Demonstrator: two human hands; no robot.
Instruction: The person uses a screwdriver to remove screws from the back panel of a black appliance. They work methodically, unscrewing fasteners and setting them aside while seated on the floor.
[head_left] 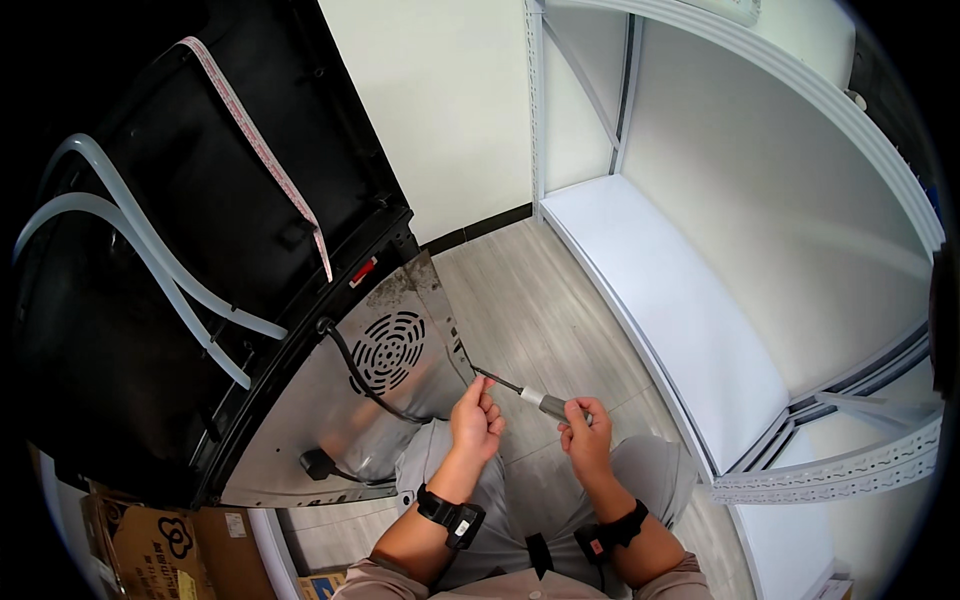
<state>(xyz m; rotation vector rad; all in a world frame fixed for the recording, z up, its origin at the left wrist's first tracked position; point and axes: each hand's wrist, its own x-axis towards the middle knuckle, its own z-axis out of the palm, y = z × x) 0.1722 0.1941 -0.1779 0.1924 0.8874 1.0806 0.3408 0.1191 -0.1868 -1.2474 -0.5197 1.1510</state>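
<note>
Curling fingers (492, 413) — 2 hands (474, 428) (588, 442) at slanted screwdriver (548, 403).

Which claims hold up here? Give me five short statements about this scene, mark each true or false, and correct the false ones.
1. The right grip holds a screwdriver by its handle. True.
2. The left grip rests on the floor. False: it is raised near the screwdriver's shaft.
3. The metal panel has vent slots in a round pattern. True.
4. The pale hoses are red. False: they are whitish.
5. A red-and-white strip lies across the black panel. True.
</note>
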